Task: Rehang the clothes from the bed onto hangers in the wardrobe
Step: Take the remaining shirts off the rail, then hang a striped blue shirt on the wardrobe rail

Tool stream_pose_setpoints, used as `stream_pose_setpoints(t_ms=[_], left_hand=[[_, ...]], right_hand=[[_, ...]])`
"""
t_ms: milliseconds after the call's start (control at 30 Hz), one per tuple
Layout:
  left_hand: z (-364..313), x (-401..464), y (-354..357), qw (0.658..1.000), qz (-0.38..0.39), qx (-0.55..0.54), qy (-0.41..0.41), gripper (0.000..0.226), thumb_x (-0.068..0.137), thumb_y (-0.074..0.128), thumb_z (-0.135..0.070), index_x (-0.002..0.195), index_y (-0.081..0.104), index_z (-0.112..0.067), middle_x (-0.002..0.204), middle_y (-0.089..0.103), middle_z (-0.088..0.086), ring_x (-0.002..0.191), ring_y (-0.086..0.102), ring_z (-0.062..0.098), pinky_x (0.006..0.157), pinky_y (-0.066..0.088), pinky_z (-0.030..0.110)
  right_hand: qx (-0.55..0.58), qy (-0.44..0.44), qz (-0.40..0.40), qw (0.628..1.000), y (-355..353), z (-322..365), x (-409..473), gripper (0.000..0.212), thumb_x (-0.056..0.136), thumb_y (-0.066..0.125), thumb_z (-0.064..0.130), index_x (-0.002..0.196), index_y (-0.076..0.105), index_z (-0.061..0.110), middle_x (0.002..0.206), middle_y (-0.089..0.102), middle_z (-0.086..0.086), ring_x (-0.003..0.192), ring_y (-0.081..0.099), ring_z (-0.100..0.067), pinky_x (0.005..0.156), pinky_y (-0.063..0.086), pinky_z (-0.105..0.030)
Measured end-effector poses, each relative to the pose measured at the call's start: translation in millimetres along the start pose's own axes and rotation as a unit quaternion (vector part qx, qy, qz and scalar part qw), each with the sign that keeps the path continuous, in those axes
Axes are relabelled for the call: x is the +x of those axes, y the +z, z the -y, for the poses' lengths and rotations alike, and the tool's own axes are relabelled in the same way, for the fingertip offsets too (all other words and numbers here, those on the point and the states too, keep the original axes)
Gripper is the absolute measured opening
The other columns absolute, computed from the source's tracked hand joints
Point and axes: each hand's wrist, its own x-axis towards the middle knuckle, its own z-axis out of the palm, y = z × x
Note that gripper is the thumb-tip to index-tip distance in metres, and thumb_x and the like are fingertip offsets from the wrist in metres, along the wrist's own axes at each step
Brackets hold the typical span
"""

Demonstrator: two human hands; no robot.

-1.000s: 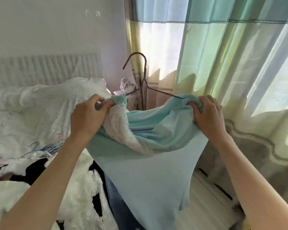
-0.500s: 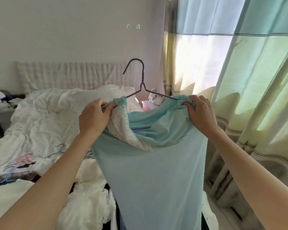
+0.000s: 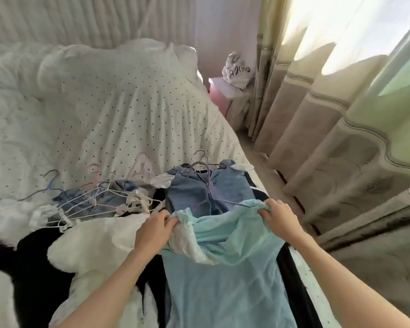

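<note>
A light blue dress (image 3: 225, 275) with a white lace collar lies low over the bed's near right corner, threaded on a thin purple wire hanger (image 3: 210, 185). My left hand (image 3: 155, 229) grips its left shoulder and my right hand (image 3: 278, 216) grips the right shoulder. The hanger's hook points away from me and lies over folded blue jeans (image 3: 192, 192). A bundle of several wire hangers (image 3: 92, 202) lies to the left on the bed, over more denim.
White fluffy clothes (image 3: 92, 252) and black garments (image 3: 36, 263) are heaped at the near left. A dotted white duvet (image 3: 118, 114) covers the bed. Curtains (image 3: 341, 138) hang along the right, with a narrow strip of floor (image 3: 258, 159) beside the bed and a pink box (image 3: 219, 89) with a bag behind.
The dress on its hanger has come down from chest height in the air to lie over the clothes on the bed. Both hands kept their grip on the shoulders. My view has tipped down.
</note>
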Motion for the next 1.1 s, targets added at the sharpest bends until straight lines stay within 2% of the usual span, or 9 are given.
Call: stream_pose_setpoints(t_ms=[167,433,500,567,633,733,867,1000,1100], left_hand=[[18,63,41,0.999,0.036,0.012,-0.014,0.032,0.093,0.046,-0.044,0.087,0.055,-0.015,0.090,0.059,0.002,0.090,0.056,0.026,0.064,0.036,0.031],[6,180,43,0.999,-0.033,0.003,-0.003,0.034,0.095,0.047,-0.038,0.107,0.061,-0.010,0.102,0.065,0.008,0.091,0.058,0.029,0.068,0.043,0.034],[12,197,55,1.000,-0.012,0.000,0.001,0.032,0.097,0.044,-0.033,0.111,0.061,-0.011,0.107,0.065,0.010,0.096,0.058,0.029,0.075,0.047,0.037],[24,201,72,0.998,0.070,-0.012,-0.003,0.037,0.097,0.041,-0.030,0.127,0.053,-0.012,0.124,0.058,0.012,0.112,0.053,0.030,0.090,0.045,0.041],[35,195,86,0.992,0.129,-0.011,-0.004,0.047,0.098,0.040,-0.031,0.140,0.038,-0.012,0.138,0.047,0.012,0.125,0.044,0.028,0.101,0.037,0.040],[42,181,91,0.995,0.091,0.017,0.041,0.050,0.097,0.040,-0.028,0.143,0.032,-0.009,0.145,0.038,0.014,0.134,0.033,0.027,0.108,0.029,0.041],[39,152,79,0.991,0.062,0.082,0.088,0.055,0.095,0.032,-0.034,0.143,0.033,-0.008,0.147,0.034,0.017,0.137,0.028,0.031,0.109,0.022,0.047],[31,96,77,0.979,0.089,0.124,0.138,0.061,0.087,0.032,-0.042,0.137,0.043,-0.009,0.141,0.040,0.022,0.132,0.034,0.043,0.103,0.031,0.058],[16,42,86,0.967,0.124,0.135,0.177,0.059,0.084,0.034,-0.040,0.131,0.050,-0.010,0.134,0.049,0.022,0.123,0.045,0.045,0.093,0.039,0.060]], right_hand=[[-0.023,0.019,0.031,0.999,45,-7,62,0.028,0.095,0.044,0.034,0.106,0.053,0.010,0.108,0.056,-0.012,0.108,0.048,-0.033,0.076,0.039,-0.039],[0.004,0.053,-0.007,0.999,54,13,172,0.031,0.095,0.045,0.034,0.112,0.053,0.009,0.113,0.055,-0.016,0.110,0.047,-0.035,0.087,0.042,-0.047],[0.037,0.070,0.003,0.997,65,13,189,0.035,0.095,0.045,0.031,0.121,0.052,0.009,0.120,0.057,-0.016,0.114,0.048,-0.034,0.091,0.041,-0.044],[0.064,0.074,0.034,0.995,79,9,192,0.040,0.096,0.044,0.029,0.130,0.048,0.009,0.128,0.055,-0.016,0.119,0.048,-0.032,0.096,0.038,-0.040],[0.075,0.066,0.057,0.993,89,2,185,0.045,0.097,0.043,0.030,0.137,0.041,0.010,0.134,0.049,-0.016,0.124,0.045,-0.031,0.101,0.035,-0.040],[0.078,0.034,0.019,0.996,94,-7,167,0.050,0.096,0.045,0.028,0.142,0.035,0.009,0.141,0.042,-0.014,0.131,0.039,-0.029,0.106,0.031,-0.042],[0.025,-0.001,-0.028,0.999,88,-19,124,0.049,0.095,0.048,0.027,0.139,0.039,0.007,0.140,0.043,-0.016,0.131,0.037,-0.033,0.105,0.032,-0.046],[0.012,0.048,0.004,0.999,83,-32,49,0.052,0.097,0.042,0.031,0.145,0.028,0.015,0.152,0.025,-0.011,0.142,0.019,-0.027,0.113,0.015,-0.046],[0.051,0.072,0.014,0.996,81,-41,-19,0.053,0.098,0.039,0.034,0.147,0.023,0.019,0.154,0.022,-0.006,0.143,0.016,-0.022,0.115,0.011,-0.041]])
